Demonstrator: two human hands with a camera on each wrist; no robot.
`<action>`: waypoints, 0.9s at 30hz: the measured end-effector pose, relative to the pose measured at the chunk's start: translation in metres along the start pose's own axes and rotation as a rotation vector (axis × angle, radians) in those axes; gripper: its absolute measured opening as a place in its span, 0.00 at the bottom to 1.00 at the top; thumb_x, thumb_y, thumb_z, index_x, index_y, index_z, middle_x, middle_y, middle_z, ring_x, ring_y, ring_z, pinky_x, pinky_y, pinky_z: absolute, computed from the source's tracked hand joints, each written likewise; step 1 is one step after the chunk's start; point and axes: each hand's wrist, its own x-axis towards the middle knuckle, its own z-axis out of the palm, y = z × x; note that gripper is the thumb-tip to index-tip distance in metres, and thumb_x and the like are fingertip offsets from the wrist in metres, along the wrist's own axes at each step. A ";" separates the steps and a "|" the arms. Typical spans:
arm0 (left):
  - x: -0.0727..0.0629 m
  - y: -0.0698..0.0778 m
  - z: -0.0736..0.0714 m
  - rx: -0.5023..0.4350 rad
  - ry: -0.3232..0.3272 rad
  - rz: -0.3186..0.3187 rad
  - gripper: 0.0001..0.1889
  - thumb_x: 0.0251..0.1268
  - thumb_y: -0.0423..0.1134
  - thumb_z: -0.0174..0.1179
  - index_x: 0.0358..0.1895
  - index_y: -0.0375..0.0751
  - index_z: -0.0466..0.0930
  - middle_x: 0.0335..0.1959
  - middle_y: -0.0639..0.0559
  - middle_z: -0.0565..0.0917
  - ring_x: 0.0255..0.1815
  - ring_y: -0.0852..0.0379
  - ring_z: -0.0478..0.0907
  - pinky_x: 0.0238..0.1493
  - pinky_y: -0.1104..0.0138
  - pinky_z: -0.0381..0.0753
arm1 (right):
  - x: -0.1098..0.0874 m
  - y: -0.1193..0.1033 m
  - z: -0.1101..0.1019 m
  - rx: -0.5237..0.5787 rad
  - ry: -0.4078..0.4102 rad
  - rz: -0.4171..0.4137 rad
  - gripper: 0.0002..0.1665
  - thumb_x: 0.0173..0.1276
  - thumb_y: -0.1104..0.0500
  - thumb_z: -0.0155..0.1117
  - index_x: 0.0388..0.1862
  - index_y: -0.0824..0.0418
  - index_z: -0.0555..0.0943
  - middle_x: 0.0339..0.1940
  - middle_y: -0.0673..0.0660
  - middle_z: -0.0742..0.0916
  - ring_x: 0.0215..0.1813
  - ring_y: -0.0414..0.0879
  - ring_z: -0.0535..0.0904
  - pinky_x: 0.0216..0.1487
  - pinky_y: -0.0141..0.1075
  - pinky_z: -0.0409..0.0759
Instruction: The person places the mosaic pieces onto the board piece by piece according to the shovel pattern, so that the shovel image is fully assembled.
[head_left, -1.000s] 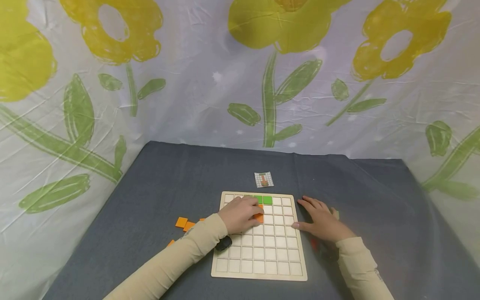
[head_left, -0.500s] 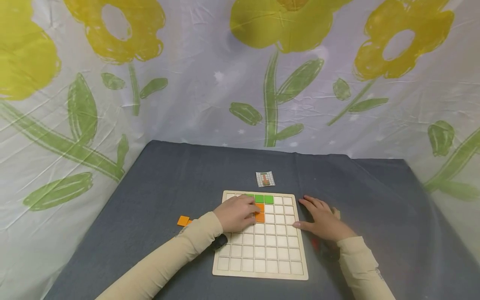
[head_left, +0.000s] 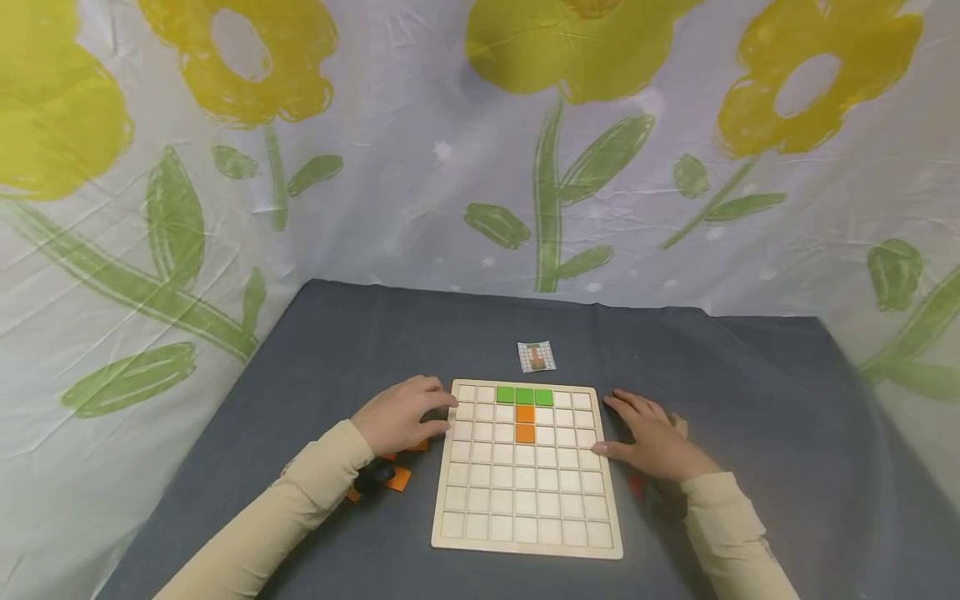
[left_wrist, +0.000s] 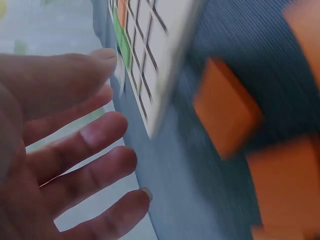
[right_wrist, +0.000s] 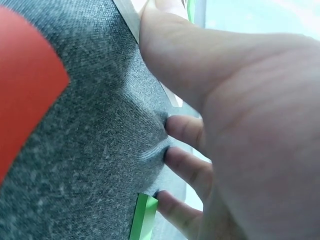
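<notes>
A wooden grid board (head_left: 527, 483) lies on the dark cloth. Three green tiles (head_left: 524, 396) fill the middle of its far row, and two orange tiles (head_left: 525, 423) run down from the centre one. My left hand (head_left: 401, 414) is at the board's left edge, fingers spread and holding nothing; loose orange tiles (left_wrist: 227, 107) lie beneath it in the left wrist view. At the right edge, my right hand (head_left: 654, 437) rests its thumb on the board's rim, its other fingertips on the cloth. Close by those fingers is a green tile (right_wrist: 144, 217).
A small picture card (head_left: 537, 357) with a printed grid lies beyond the board. Near the right wrist is a red tile (right_wrist: 27, 82). The dark table (head_left: 420, 333) meets a flower-printed curtain (head_left: 420, 150) at the back and sides.
My left hand has moved left off the board, uncovering the green and orange tiles there. My right hand has stayed at the right edge. The head view has shifted slightly.
</notes>
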 end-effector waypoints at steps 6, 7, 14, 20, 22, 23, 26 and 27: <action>-0.024 -0.020 -0.008 0.006 -0.041 -0.101 0.17 0.62 0.42 0.65 0.53 0.46 0.81 0.41 0.52 0.78 0.35 0.60 0.70 0.34 0.68 0.72 | -0.002 -0.002 -0.004 -0.008 -0.003 0.005 0.53 0.59 0.29 0.61 0.73 0.60 0.62 0.74 0.64 0.63 0.71 0.68 0.56 0.56 0.76 0.52; -0.027 -0.022 -0.008 0.007 -0.047 -0.109 0.17 0.62 0.41 0.65 0.54 0.46 0.81 0.41 0.52 0.78 0.36 0.60 0.70 0.34 0.67 0.73 | -0.002 -0.003 -0.004 -0.011 -0.002 0.006 0.52 0.59 0.29 0.61 0.73 0.60 0.62 0.73 0.64 0.63 0.71 0.68 0.56 0.55 0.76 0.53; -0.045 -0.033 -0.013 -0.024 -0.101 -0.158 0.17 0.62 0.40 0.65 0.54 0.45 0.81 0.42 0.52 0.78 0.39 0.57 0.74 0.39 0.63 0.76 | -0.002 -0.004 -0.003 -0.021 -0.008 0.001 0.53 0.59 0.27 0.58 0.73 0.58 0.62 0.74 0.64 0.63 0.71 0.68 0.57 0.55 0.76 0.54; -0.057 -0.042 -0.019 -0.050 -0.132 -0.129 0.19 0.59 0.40 0.67 0.55 0.44 0.80 0.42 0.54 0.78 0.39 0.57 0.75 0.39 0.63 0.76 | -0.002 -0.003 -0.003 -0.024 -0.007 0.006 0.53 0.59 0.27 0.59 0.73 0.59 0.63 0.73 0.64 0.64 0.71 0.68 0.57 0.55 0.77 0.53; -0.061 -0.045 -0.020 -0.048 -0.140 -0.113 0.19 0.57 0.39 0.69 0.53 0.44 0.81 0.43 0.54 0.79 0.40 0.57 0.76 0.42 0.62 0.78 | -0.001 -0.003 -0.003 -0.029 -0.004 0.010 0.53 0.58 0.27 0.59 0.73 0.59 0.63 0.73 0.64 0.64 0.71 0.67 0.57 0.55 0.77 0.53; -0.063 -0.046 -0.020 -0.047 -0.142 -0.107 0.19 0.56 0.38 0.69 0.52 0.44 0.81 0.43 0.54 0.79 0.41 0.56 0.77 0.43 0.61 0.78 | -0.001 -0.002 -0.003 -0.031 -0.004 0.011 0.53 0.58 0.27 0.59 0.73 0.59 0.63 0.73 0.64 0.64 0.71 0.67 0.57 0.55 0.77 0.53; -0.067 -0.049 -0.020 -0.035 -0.131 -0.090 0.17 0.53 0.36 0.71 0.48 0.44 0.83 0.42 0.55 0.79 0.42 0.55 0.78 0.44 0.60 0.79 | 0.000 -0.002 -0.003 -0.035 -0.001 0.015 0.54 0.58 0.27 0.59 0.73 0.58 0.63 0.73 0.64 0.64 0.71 0.67 0.57 0.55 0.77 0.53; -0.068 -0.049 -0.019 -0.031 -0.121 -0.086 0.16 0.52 0.35 0.71 0.47 0.44 0.83 0.41 0.55 0.79 0.42 0.55 0.78 0.43 0.60 0.80 | 0.000 -0.003 -0.003 -0.037 -0.002 0.018 0.54 0.58 0.26 0.59 0.73 0.58 0.63 0.73 0.64 0.64 0.71 0.67 0.57 0.55 0.77 0.53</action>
